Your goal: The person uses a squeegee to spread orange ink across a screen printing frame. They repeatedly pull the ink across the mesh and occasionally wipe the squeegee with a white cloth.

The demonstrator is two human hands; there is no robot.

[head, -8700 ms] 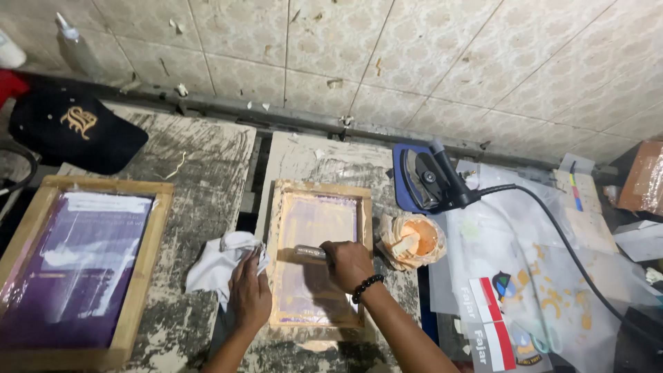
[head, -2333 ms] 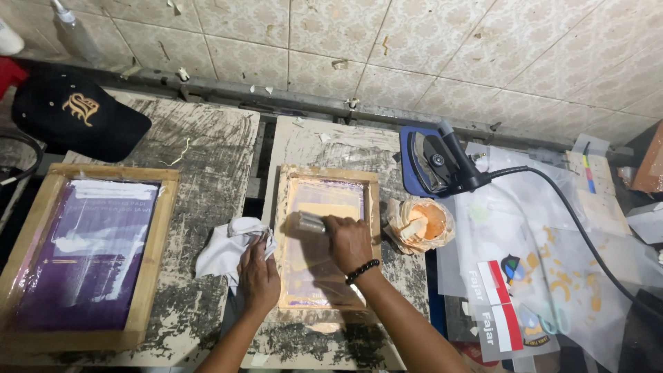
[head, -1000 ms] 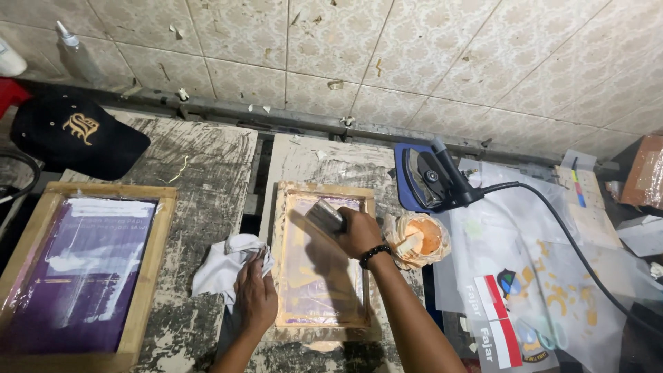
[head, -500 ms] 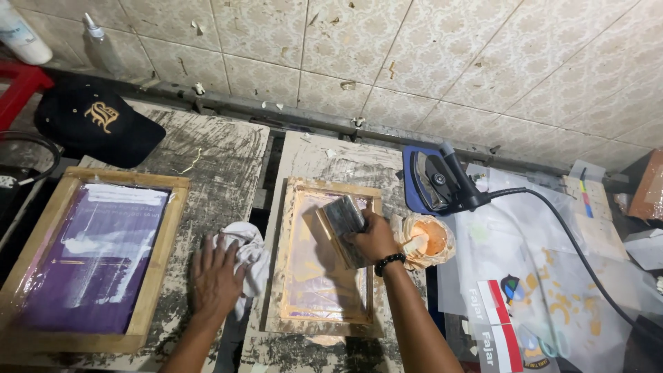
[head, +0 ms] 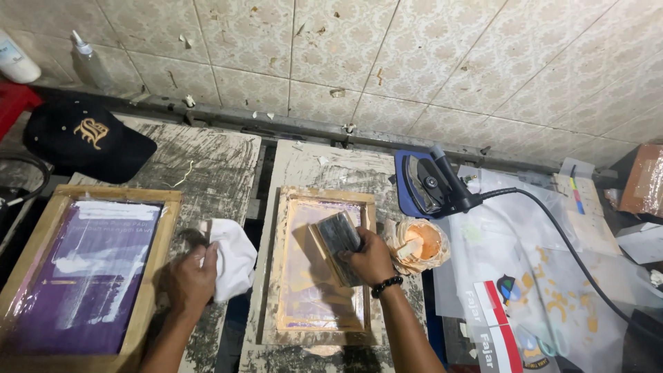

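Nearest to us, our right hand is closed around the squeegee, its blade tilted inside the small wooden screen frame, toward the frame's far right corner. Left of that frame, our left hand lies flat on the paint-crusted table, fingers loose over the edge of a white rag; it looks to be pressing rather than grasping, though the view does not settle it. To carry this stroke well, we judge the blade should stay tilted at one angle, with even pressure across its width, and the frame should not shift on the table.

Farther left of the small frame lies a second, larger frame with purple mesh, so we count two screens. Just right of the small frame sits one pot of orange ink wrapped in plastic. Beyond it, one iron rests with its black cord trailing right. Far left of the frame we count one black cap and, against the tiled wall, two bottles.
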